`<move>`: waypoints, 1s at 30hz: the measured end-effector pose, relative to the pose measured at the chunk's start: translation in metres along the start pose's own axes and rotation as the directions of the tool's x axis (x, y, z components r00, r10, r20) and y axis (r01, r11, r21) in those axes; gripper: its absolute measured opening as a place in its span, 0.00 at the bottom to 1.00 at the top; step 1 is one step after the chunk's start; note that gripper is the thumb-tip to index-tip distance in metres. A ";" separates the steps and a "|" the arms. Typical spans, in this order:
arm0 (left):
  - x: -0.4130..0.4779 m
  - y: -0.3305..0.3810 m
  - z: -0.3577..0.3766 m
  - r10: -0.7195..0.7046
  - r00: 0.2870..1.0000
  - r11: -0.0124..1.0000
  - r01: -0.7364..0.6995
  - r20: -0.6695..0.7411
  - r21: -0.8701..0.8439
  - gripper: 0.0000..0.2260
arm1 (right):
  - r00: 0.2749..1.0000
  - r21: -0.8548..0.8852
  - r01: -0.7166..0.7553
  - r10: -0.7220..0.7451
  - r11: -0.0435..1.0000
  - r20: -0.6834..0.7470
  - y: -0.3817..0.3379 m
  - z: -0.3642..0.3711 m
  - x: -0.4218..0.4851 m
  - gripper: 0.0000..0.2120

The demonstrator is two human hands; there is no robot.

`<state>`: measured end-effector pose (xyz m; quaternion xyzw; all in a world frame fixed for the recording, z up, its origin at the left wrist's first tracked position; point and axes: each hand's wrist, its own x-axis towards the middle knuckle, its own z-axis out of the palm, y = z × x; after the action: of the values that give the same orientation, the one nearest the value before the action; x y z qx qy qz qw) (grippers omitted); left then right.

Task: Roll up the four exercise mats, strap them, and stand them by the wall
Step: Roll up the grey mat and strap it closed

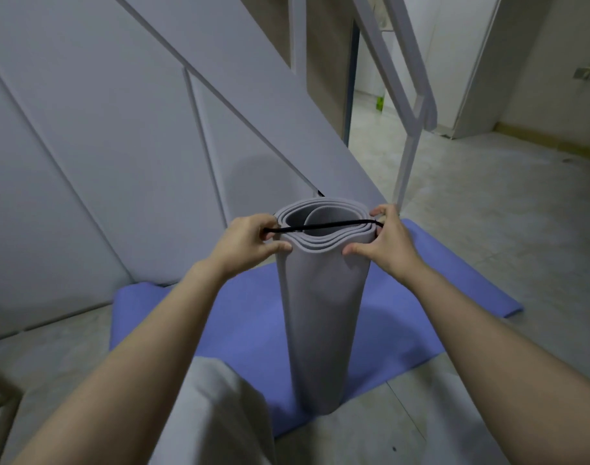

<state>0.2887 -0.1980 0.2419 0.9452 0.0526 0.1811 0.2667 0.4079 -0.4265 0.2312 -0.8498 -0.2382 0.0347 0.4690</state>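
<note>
Head view shows your left hand point(250, 243) curled at the left rim of the rolled grey mat point(324, 313), fingers and thumb pinching one end of the black strap point(327, 225). Your right hand point(392, 245) grips the right rim, fingers hooked over the strap's other end, thumb pressed on the outer layer. Between your fingers the strap runs taut across the roll's open top, where coiled layers ring a hollow core. Below your hands the roll stands upright on a flat blue mat point(240, 330), near the panelled wall point(102, 146).
</note>
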 end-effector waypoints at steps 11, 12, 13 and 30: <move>-0.010 0.013 0.004 -0.161 0.981 0.975 0.174 0.107 -0.135 0.17 | 0.994 0.039 0.019 -0.015 0.999 -0.111 -0.009 0.015 -0.002 0.33; -0.009 0.012 0.002 -0.193 0.969 0.968 0.214 0.156 -0.133 0.21 | 0.994 0.029 0.016 -0.013 0.999 -0.110 -0.010 0.017 -0.002 0.33; -0.009 0.012 0.001 -0.215 0.961 0.963 0.238 0.172 -0.126 0.24 | 0.994 0.025 0.012 -0.009 1.000 -0.111 -0.011 0.020 -0.001 0.33; -0.030 0.033 0.046 0.196 0.893 0.962 -0.096 -0.405 0.255 0.17 | 0.987 -0.119 -0.110 0.095 0.987 -0.126 -0.017 0.005 0.001 0.33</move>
<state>0.2779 -0.2545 0.2136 0.9081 0.0583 0.3957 0.1241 0.4011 -0.4151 0.2424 -0.8893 -0.1671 -0.0073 0.4257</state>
